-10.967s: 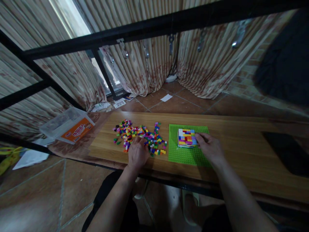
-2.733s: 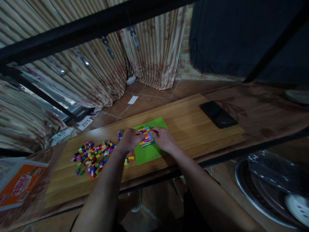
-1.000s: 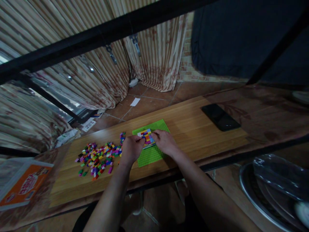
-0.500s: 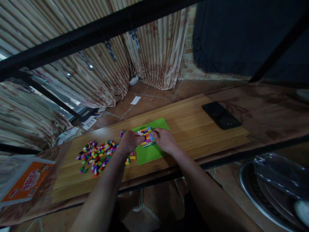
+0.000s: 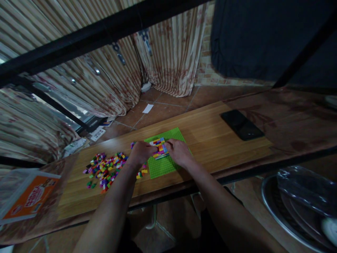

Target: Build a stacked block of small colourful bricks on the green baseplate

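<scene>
A flat build of colourful toy bricks (image 5: 160, 150) sits on a green studded baseplate (image 5: 160, 171). At its left side is my left hand (image 5: 140, 151), fingers closed against the bricks, with the thumb reaching over them. My right hand (image 5: 179, 151) grips the opposite side, fingers curled in at the edge. Both hands cover parts of the build, so any small brick between the fingertips is hidden. Loose bricks in many colours form a pile (image 5: 109, 170) to the left, partly behind my left forearm.
The wooden board (image 5: 205, 123) lies on a cloth-covered bench. A black phone (image 5: 242, 124) rests at its right end. A clear tub with an orange label (image 5: 34, 196) stands far left. Plastic packaging (image 5: 302, 189) lies on a round metal-rimmed thing at lower right.
Both hands stay at the sides of the brick build with barely any movement. The view has shifted very slightly.
</scene>
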The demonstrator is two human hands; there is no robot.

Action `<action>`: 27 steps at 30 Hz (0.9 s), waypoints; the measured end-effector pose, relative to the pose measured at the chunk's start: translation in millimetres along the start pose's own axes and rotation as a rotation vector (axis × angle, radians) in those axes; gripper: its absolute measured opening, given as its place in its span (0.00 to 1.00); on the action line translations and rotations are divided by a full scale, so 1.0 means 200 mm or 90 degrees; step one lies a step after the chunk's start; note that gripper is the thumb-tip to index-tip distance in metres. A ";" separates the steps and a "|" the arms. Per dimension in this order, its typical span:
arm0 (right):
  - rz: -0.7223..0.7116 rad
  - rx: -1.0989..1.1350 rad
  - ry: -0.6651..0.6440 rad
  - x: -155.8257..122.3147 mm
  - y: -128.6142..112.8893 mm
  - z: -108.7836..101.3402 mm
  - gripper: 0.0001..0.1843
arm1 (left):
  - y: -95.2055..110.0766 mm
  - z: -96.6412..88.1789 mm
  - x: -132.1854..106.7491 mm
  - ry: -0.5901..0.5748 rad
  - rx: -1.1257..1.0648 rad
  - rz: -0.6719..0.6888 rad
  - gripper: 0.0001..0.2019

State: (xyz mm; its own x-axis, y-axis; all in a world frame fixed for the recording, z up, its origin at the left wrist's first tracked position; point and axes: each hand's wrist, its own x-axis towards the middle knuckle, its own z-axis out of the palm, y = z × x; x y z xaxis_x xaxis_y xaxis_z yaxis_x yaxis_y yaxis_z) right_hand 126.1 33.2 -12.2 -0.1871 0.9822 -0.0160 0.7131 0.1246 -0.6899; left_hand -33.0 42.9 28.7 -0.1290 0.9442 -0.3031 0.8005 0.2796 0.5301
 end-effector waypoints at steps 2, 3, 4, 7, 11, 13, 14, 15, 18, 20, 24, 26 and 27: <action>0.003 -0.001 -0.001 0.00 0.00 0.00 0.21 | 0.00 0.00 0.00 0.003 0.004 -0.008 0.11; 0.005 -0.002 -0.002 0.00 0.00 0.00 0.21 | 0.00 0.01 0.00 0.008 0.011 -0.009 0.11; 0.005 -0.003 -0.002 0.01 0.00 0.01 0.21 | 0.00 0.01 0.00 0.016 0.019 -0.006 0.10; 0.013 -0.002 -0.005 0.01 0.00 0.01 0.21 | -0.01 0.03 0.00 0.049 0.028 0.011 0.10; 0.019 0.004 -0.009 0.01 0.00 0.02 0.20 | -0.05 0.05 0.01 0.065 0.006 0.027 0.11; 0.013 0.008 -0.007 0.02 0.00 0.02 0.20 | -0.05 0.06 0.02 0.079 -0.002 0.028 0.11; 0.010 0.009 -0.006 0.02 0.00 0.02 0.20 | -0.06 0.06 0.02 0.087 -0.003 0.026 0.11; 0.009 0.009 -0.006 0.02 0.00 0.02 0.20 | -0.06 0.06 0.01 0.094 -0.004 0.023 0.11; 0.006 0.008 -0.006 0.03 0.00 0.02 0.20 | -0.05 0.05 0.01 0.104 -0.001 0.011 0.12; 0.003 0.011 -0.005 0.03 0.00 0.03 0.19 | -0.06 0.06 0.02 0.106 -0.002 0.005 0.12; 0.006 0.027 -0.005 0.02 0.00 0.03 0.20 | -0.07 0.07 0.03 0.109 -0.017 0.005 0.11; 0.005 0.052 -0.004 0.01 -0.01 0.04 0.21 | -0.08 0.07 0.03 0.108 -0.028 0.014 0.11; 0.006 0.067 -0.002 0.01 -0.01 0.05 0.22 | -0.08 0.08 0.03 0.109 -0.033 0.017 0.12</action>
State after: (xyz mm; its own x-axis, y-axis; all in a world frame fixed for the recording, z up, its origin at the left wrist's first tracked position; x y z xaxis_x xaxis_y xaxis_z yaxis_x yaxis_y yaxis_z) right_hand 117.6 33.1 -16.9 -0.1824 0.9829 -0.0254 0.6405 0.0992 -0.7615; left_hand -37.1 41.7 6.7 -0.2100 0.9659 -0.1512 0.7745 0.2588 0.5773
